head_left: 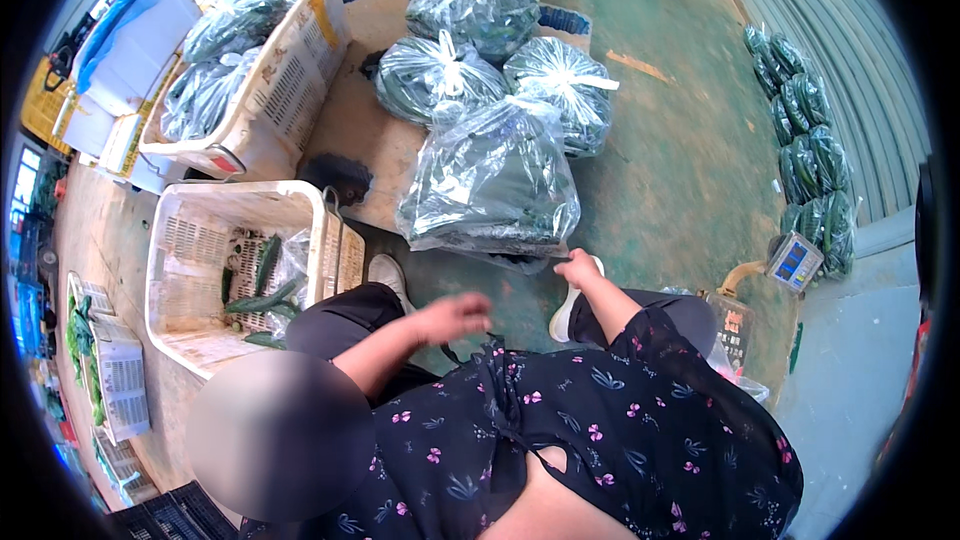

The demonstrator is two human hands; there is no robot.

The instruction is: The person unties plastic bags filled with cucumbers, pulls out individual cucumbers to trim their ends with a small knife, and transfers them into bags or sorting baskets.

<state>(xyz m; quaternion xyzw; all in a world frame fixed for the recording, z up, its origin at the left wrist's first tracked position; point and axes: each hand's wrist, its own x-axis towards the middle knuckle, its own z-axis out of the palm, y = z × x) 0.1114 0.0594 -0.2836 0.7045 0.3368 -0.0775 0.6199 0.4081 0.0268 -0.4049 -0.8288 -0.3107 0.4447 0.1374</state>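
Note:
In front of me stands a large clear plastic bag [490,175] full of long dark green vegetables that look like cucumbers. My right hand [575,268] is at its near right corner, fingers closed on the plastic edge there. Close in front of my body, my left hand [458,317] is apart from the bag and smeared by motion, so its fingers do not show clearly. Behind the bag are three similar filled bags, two with gathered, white-tied tops: a left bag [440,80], a right bag [565,90] and a far bag [472,10]. Brown sheeting [375,145] lies under them.
At my left, a white crate [175,285] holds loose cucumbers [265,265] and crumpled plastic. Beyond it, another crate [285,105] carries bagged vegetables. On the right, a scale display [795,262] stands near bagged cucumbers [805,160] lined along the shutter wall [870,90].

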